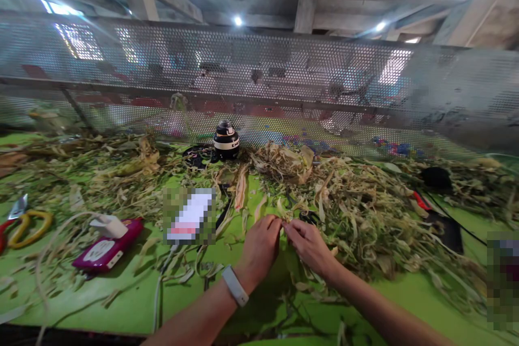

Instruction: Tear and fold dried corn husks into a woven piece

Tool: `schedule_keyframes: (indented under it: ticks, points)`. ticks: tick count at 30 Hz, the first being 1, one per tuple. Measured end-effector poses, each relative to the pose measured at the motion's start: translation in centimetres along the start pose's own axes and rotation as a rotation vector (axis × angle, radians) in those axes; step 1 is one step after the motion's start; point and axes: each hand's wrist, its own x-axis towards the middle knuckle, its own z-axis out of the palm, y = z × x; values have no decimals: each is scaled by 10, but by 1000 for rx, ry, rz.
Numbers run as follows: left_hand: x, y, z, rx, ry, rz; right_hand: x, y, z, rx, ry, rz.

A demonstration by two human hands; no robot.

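Observation:
Above the green tabletop (133, 303) my left hand (261, 243), with a pale band (235, 285) on its wrist, has its fingers closed in a pinch. My right hand (310, 243) meets it fingertip to fingertip, its thumb and finger also pressed together. What they pinch is small and mostly hidden by the fingers. Dried, pale strips of plant husk or leaf (263, 206) lie just beyond the fingertips. To the right, a large loose heap of such strips (365, 216) reaches close to my right hand. A dark looped object (310, 218) lies partly behind that hand.
Left of my hands lie a phone (192, 215) with a cable, a maroon power block (108, 248) with a white plug (108, 225), and yellow-handled scissors (31, 228). A black bottle (226, 141) stands before the perforated metal screen (259, 81). More dried strips (121, 173) cover the back left.

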Motion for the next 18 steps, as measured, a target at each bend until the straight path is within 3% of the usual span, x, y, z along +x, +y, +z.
schedule_keyframes:
  ticks: [6, 13, 18]
  points:
    - [0, -2, 1, 39, 5, 46, -3, 3, 2, 260, -73, 171]
    - [0, -2, -2, -93, -11, -16, 0, 10, 6, 216, -37, 47]
    - [3, -4, -1, -415, -51, -126, -2, 6, -2, -81, -6, -143]
